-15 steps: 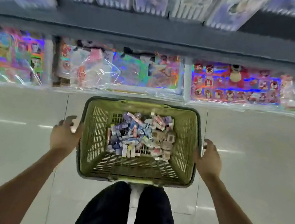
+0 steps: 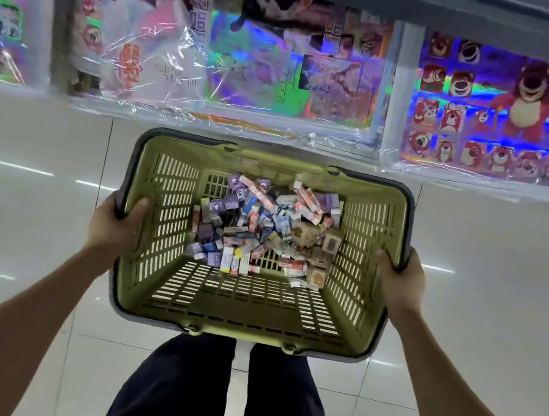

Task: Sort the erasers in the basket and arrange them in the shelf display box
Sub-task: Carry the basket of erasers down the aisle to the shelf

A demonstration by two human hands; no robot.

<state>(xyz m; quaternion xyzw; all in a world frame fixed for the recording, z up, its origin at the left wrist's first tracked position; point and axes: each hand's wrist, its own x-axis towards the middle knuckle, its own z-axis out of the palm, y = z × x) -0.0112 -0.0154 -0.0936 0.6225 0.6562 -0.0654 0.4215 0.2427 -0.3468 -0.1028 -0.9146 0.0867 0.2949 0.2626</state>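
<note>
Erasers point(image 2: 263, 230): a loose mixed heap on the slatted bottom of the green basket point(image 2: 169, 216), bunched against its far side and right wall. The near half of the bottom is bare slats.

Kinds visible in the heap, all jumbled:
- purple packs point(image 2: 229, 199) toward the far-left corner
- long pink-and-white ones point(image 2: 304, 201) along the far edge
- brown cube-shaped ones point(image 2: 326, 248) against the right wall
- blue and white ones in the middle

No grouping by kind is apparent.

Hands: the left hand point(image 2: 115, 224) grips the basket's left rim with the thumb hooked over the inside and the fingers wrapped round the outside, over the folded dark handle. The right hand point(image 2: 398, 280) grips the right rim the same way, thumb inside. Neither hand holds an eraser.

Position: the basket is held out in front of the person's dark trousers point(image 2: 194, 387), over the pale tiled floor point(image 2: 26, 213). It appears lifted clear of the tiles, but contact underneath is hidden. Beyond its far rim runs a low shelf point(image 2: 393, 84) stacked with film-wrapped holographic packs, one printed with red bears point(image 2: 517, 109).

Progress (judgement): at the very start. Sorting is not begun and no eraser is out of the basket. The shelf display box is not identifiable anywhere in view, so nothing can be said of its contents. Left to do: bring the basket to the box, separate the kinds, and line them up inside.
</note>
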